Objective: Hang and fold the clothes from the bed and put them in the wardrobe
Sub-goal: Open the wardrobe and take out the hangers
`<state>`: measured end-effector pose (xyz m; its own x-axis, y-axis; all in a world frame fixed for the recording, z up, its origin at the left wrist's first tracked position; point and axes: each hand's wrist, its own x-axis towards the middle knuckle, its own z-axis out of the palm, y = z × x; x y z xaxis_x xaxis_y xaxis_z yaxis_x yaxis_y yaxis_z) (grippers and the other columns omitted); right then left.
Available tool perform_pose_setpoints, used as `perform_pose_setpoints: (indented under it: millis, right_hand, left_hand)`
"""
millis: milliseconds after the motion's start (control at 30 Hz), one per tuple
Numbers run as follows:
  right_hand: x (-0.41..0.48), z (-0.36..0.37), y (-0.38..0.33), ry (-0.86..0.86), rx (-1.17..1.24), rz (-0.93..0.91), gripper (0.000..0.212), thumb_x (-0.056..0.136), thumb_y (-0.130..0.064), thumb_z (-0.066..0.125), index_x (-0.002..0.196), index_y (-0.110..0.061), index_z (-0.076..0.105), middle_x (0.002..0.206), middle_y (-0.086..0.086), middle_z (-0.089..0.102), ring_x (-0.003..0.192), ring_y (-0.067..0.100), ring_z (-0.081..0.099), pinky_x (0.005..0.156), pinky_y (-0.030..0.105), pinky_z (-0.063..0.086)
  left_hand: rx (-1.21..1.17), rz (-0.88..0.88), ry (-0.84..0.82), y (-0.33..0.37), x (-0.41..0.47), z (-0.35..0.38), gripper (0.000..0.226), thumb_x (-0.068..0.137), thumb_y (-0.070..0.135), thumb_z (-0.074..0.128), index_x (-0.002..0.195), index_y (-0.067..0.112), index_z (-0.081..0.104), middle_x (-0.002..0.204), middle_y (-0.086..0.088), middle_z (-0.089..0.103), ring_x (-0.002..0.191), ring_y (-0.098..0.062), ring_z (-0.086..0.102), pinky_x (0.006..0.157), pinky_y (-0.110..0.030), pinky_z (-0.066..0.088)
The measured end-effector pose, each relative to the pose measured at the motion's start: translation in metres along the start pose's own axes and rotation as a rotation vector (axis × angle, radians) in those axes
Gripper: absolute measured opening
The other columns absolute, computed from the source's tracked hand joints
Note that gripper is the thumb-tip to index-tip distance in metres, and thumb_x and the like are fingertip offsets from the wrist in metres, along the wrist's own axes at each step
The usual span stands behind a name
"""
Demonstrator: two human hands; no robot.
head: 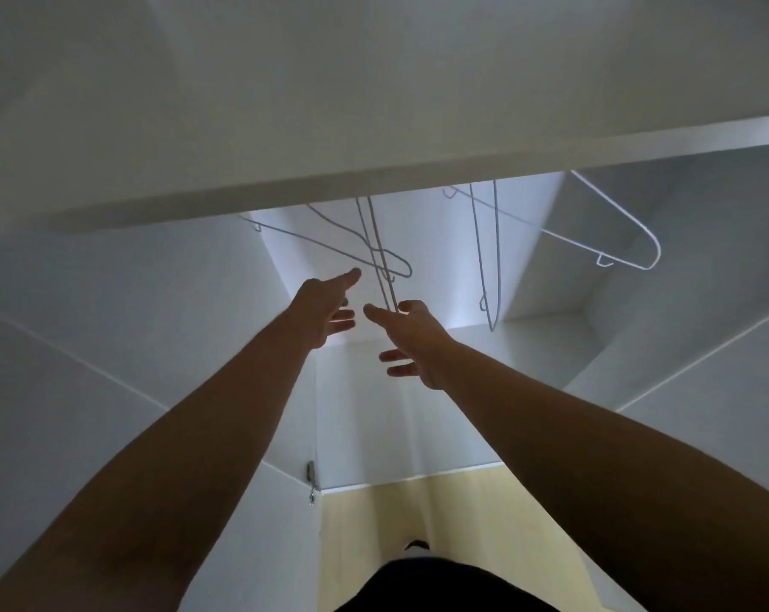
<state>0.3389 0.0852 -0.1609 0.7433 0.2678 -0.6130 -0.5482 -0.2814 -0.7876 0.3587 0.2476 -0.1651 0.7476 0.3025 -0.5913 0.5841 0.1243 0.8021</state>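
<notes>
2 hands reach up into the open wardrobe (109, 311), and both hold nothing. The left hand (325, 311) has straight fingers that point at a cluster of white wire hangers (376, 258). The right hand (411, 342) is spread and relaxed. Its upper fingertip is just beside the low end of the hanger that hangs edge-on in this cluster; I cannot tell if it already touches the wire. 2 more hangers hang further right, a narrow one (488, 258) and a wide one (616, 231). All hooks go up behind the front edge of a shelf (374, 174), so the rail is hidden.

The clothes and the bed are not in view. I judge that the person is fetching a hanger, so the task looks near its beginning.

Some things could go wrong from here. The wires in the cluster cross each other, so pulling 1 hanger may drag its neighbour along and drop it to the floor (374, 514). The hook cannot be seen, so a pull forward instead of a lift may catch it on the rail. The wire is thin and the light is weak, so the fingers may close beside it and only set it swinging.
</notes>
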Motion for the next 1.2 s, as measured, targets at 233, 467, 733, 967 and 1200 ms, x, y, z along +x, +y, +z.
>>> perform_pose_setpoints:
  millis: [233,467,733,967,1200]
  right_hand:
    - [-0.001,-0.020,0.015,0.169,-0.436,-0.246,0.037,0.108,-0.032,0.030,0.124,-0.009,0.055,0.112,0.011,0.066,0.101,0.026,0.064,0.087,0.037,0.053]
    - [0.000,-0.047,0.020,0.263,-0.577,-0.323,0.029,0.109,-0.032,0.028,0.104,-0.012,0.048,0.083,0.001,0.057,0.077,0.021,0.058,0.059,0.028,0.037]
    - [0.001,-0.048,0.024,0.378,-0.649,-0.407,0.045,0.108,-0.051,0.020,0.099,-0.014,0.045,0.079,0.005,0.060,0.071,0.023,0.055,0.069,0.037,0.041]
    - [0.001,-0.047,0.029,0.411,-0.657,-0.415,0.044,0.107,-0.050,0.019,0.095,-0.015,0.042,0.074,0.004,0.059,0.065,0.018,0.054,0.062,0.037,0.039]
    - [0.002,-0.053,0.028,0.466,-0.673,-0.423,0.045,0.107,-0.051,0.019,0.093,-0.015,0.042,0.073,0.004,0.057,0.065,0.021,0.053,0.063,0.037,0.038]
  left_hand:
    - [-0.342,-0.016,-0.076,0.024,0.021,0.029,0.063,0.080,0.052,0.080,0.128,0.025,0.050,0.127,-0.014,0.055,0.111,-0.034,0.060,0.101,-0.048,0.052]
    - [-0.277,-0.017,0.019,0.030,0.027,0.041,0.058,0.078,0.056,0.080,0.116,0.021,0.052,0.115,-0.005,0.059,0.108,-0.026,0.059,0.101,-0.045,0.050]
    - [-0.289,0.041,0.050,0.047,0.031,0.027,0.057,0.077,0.047,0.083,0.120,0.020,0.058,0.115,-0.004,0.058,0.103,-0.021,0.063,0.090,-0.037,0.054]
    - [-0.213,0.178,0.067,0.049,0.036,0.026,0.030,0.089,0.049,0.072,0.104,0.023,0.066,0.115,0.005,0.067,0.106,-0.015,0.063,0.091,-0.033,0.051]
    - [-0.313,0.229,0.097,0.045,0.028,0.031,0.020,0.104,0.030,0.040,0.096,0.019,0.056,0.081,0.003,0.077,0.092,-0.017,0.074,0.080,-0.036,0.044]
